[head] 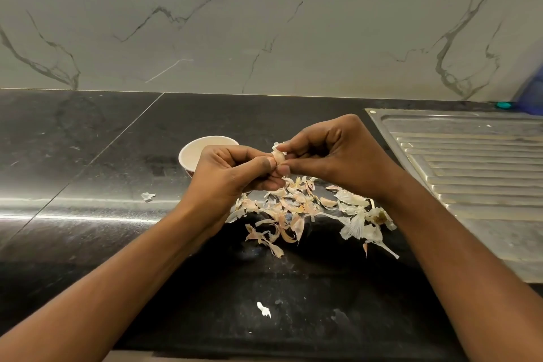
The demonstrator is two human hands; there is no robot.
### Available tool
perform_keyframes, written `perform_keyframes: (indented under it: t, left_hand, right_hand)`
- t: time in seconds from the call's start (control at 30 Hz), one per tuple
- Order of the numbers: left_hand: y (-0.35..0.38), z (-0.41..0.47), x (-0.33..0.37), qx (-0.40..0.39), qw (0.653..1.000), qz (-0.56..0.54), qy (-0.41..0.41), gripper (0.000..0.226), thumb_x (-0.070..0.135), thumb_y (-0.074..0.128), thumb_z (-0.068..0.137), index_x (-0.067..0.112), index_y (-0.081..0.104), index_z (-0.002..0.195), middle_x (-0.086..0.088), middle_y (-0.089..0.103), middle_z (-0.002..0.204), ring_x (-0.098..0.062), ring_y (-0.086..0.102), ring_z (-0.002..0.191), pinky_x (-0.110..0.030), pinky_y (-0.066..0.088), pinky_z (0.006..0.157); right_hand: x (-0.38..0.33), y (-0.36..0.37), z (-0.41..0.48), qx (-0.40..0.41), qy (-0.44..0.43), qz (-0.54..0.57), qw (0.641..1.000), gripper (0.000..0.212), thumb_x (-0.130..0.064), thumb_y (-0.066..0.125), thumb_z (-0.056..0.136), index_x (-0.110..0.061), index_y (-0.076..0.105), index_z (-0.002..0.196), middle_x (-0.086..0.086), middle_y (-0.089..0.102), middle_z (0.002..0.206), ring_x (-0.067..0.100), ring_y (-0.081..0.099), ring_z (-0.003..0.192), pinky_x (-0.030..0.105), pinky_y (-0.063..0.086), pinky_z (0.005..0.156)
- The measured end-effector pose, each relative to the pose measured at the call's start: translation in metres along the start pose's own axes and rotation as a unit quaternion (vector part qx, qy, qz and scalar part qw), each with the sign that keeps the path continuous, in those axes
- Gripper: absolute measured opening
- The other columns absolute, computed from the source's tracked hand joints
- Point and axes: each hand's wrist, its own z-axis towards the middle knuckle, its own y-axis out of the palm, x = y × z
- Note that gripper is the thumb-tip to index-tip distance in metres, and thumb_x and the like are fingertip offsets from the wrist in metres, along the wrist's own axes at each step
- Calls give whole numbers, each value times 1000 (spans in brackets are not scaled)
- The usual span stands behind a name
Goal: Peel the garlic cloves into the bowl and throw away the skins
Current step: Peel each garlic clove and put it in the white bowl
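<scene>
A small pale garlic clove point(278, 156) with loose skin is held above the black counter, between both hands. My left hand point(235, 176) pinches its lower end with thumb and fingers. My right hand point(332, 156) pinches the skin at its top with thumb and forefinger. A small white bowl point(194, 153) stands just behind my left hand, which hides part of it; its contents cannot be seen. A heap of papery garlic skins point(296, 209) lies on the counter under and in front of my hands.
The steel sink drainboard point(470, 161) lies to the right. Stray skin bits point(147, 196) and white flecks point(264, 309) lie on the black counter point(88, 156). A marble wall rises behind. A blue object point(533, 91) stands at the far right.
</scene>
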Motion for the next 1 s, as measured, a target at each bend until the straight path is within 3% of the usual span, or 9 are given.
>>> perform_keyframes:
  t: [0.1,0.5,0.7,1.0]
  left_hand:
    - [0,0,1,-16,1000,-9,-6,24,14,73,84,-4,79,98,-26,78,97,-27,77,78,-30,65,76]
    - [-4,1,0,-13,1000,18,15,24,14,74,84,-6,78,95,-28,76,89,-31,74,75,-28,63,69]
    - [-4,-1,-1,4,998,54,34,11,-1,70,94,-9,77,91,-30,74,84,-33,71,70,-30,62,65]
    - [1,0,3,5,999,36,9,12,-4,66,96,-9,76,92,-28,75,84,-29,73,69,-28,62,65]
  right_hand:
    - [1,-3,0,1,5,-4,1000,27,-11,87,88,-5,81,114,3,82,102,19,81,90,40,68,81]
    - [2,2,-1,4,12,9,1000,27,-12,88,86,-5,82,111,2,83,98,20,81,87,41,68,79]
    - [2,5,0,0,10,13,1000,27,-13,88,86,-5,82,111,1,83,99,18,81,89,37,68,81]
    - [1,2,-1,5,9,27,1000,28,-12,89,85,-4,81,111,1,83,99,18,81,89,33,66,81]
